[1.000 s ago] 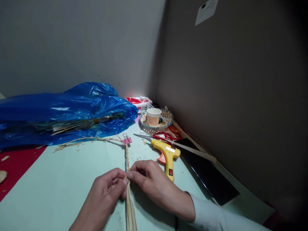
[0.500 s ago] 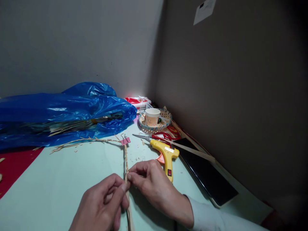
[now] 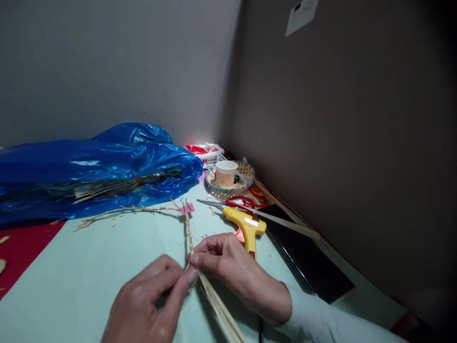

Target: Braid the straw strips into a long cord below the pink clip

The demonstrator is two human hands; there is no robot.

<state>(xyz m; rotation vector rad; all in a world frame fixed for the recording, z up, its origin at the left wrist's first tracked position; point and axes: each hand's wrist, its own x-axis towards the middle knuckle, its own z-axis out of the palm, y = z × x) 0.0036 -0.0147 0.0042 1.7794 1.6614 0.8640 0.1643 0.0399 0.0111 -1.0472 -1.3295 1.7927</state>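
At six o'clock, left hand [image 3: 144,293] and right hand [image 3: 235,271] grip a fibrous plait [image 3: 189,233] in closed pinches; at two o'clock from them, smooth yellow glue gun [image 3: 233,215], label [image 3: 251,222] illegible.

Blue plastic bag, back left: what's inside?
A bundle of long, thin, straw-coloured strips shows along the near side of the blue plastic bag. Folds of plastic cover the rest, so anything deeper inside can't be seen.

A plain, pale blue-grey sleeve [image 3: 328,319], softly creased, covers the right forearm and ends in a slightly loose cuff [image 3: 291,309]. The right hand [image 3: 237,271] and left hand [image 3: 146,297] are bare.
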